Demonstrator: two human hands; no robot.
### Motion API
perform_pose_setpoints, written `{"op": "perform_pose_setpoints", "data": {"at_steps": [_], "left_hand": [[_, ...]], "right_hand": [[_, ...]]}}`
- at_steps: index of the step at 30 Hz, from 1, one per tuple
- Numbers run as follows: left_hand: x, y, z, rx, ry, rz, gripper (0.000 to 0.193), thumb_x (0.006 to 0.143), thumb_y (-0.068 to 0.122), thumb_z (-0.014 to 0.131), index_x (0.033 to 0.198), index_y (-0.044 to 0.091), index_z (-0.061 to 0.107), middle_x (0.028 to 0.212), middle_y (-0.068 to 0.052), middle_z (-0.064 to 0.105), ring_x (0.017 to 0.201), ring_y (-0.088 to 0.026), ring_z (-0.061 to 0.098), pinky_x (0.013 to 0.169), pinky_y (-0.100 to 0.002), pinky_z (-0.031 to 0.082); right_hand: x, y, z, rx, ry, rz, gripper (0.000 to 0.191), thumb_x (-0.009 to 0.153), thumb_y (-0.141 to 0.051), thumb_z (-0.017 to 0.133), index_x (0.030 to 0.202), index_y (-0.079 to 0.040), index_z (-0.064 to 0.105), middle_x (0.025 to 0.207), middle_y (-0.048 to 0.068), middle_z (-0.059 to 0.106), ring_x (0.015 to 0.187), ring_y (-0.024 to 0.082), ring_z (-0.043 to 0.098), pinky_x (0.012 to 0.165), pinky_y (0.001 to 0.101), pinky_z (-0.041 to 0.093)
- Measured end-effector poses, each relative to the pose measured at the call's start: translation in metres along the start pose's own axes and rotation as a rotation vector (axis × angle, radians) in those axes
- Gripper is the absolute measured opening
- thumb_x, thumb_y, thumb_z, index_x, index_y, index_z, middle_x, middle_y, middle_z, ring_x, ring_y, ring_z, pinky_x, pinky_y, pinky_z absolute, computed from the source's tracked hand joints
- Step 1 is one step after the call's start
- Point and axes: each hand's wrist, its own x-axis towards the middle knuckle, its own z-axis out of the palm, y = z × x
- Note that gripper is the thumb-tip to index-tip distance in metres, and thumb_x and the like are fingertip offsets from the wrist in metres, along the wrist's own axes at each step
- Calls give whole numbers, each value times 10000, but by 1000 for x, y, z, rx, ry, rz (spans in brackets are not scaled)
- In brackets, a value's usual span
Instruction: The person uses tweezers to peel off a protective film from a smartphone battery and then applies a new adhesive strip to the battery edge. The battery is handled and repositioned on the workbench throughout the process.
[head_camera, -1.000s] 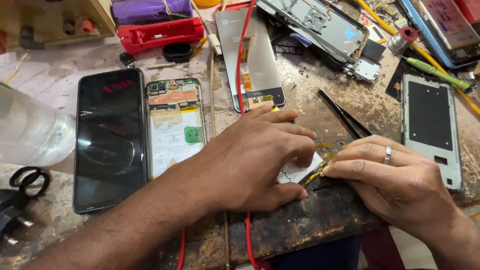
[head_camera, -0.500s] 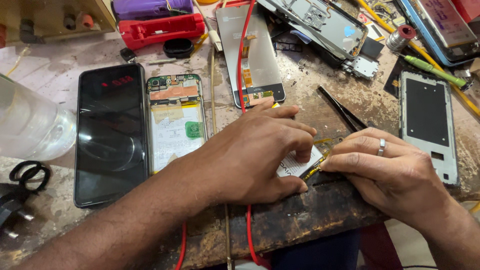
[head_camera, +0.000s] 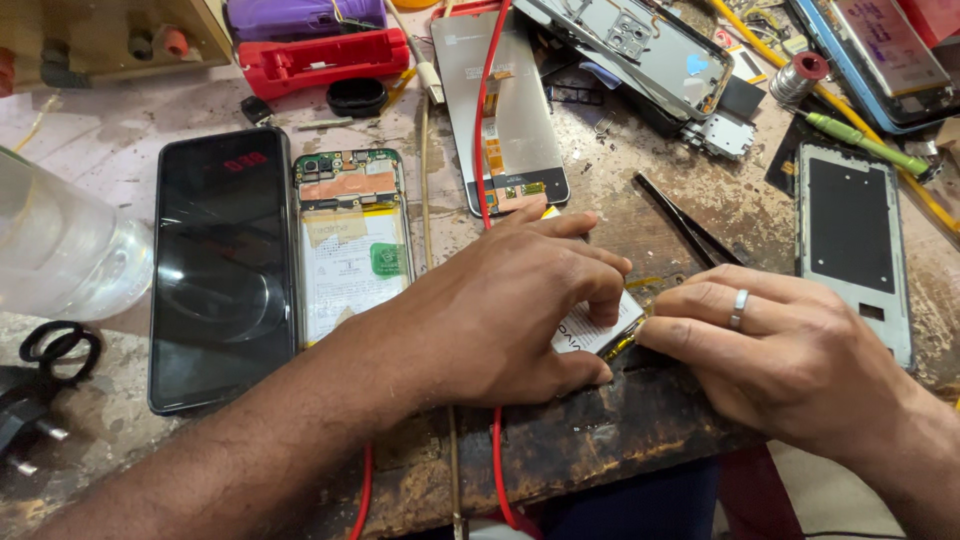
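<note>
2 hands (head_camera: 520, 310) (head_camera: 790, 350), 1 battery (head_camera: 592, 328).

A worn, scorched wooden workbench (head_camera: 640, 440) fills the view, stained pale toward ten o'clock and charred dark along the near edge at six o'clock. A wooden box (head_camera: 110, 35) is seen at eleven o'clock. The surface is evenly lit.

A small white flat part (head_camera: 590, 325) with a yellowish edge lies flat near the bench's front edge, mostly covered
</note>
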Motion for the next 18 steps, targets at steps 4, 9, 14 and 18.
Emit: {"op": "perform_pose_setpoints", "data": {"at_steps": [4,9,14,18], "left_hand": [[0,1,-1,-14,-39,-39,311,711,278,881,926,117,723,1050,-54,746,1428,-387,456,1179,-645,230],[-1,0,-2,-24,-22,-7,305,717,282,884,916,114,725,1075,-45,745,1428,-394,449,1175,-653,221],[-1,-2,-1,-19,-26,0,295,708,273,886,894,103,734,1104,-50,736,1432,-394,436,1182,-651,205],[-1,-2,-1,-6,-29,4,299,702,271,887,893,102,731,1139,-55,729,1434,-393,431,1178,-640,223]], "right_hand": [[3,1,-1,-54,-28,-22,347,639,-22,732,984,-54,723,961,70,736,895,263,740,722,380,591],[1,2,-1,-75,-49,-60,379,663,-71,722,1042,-61,700,1022,56,720,938,247,725,741,366,583],[0,1,0,-120,-64,-60,404,633,-77,714,1036,-67,699,1012,54,713,929,250,720,741,374,582],[1,0,-2,-82,-113,-23,406,603,-53,728,1009,-51,716,966,70,717,873,257,723,677,381,587]]}}
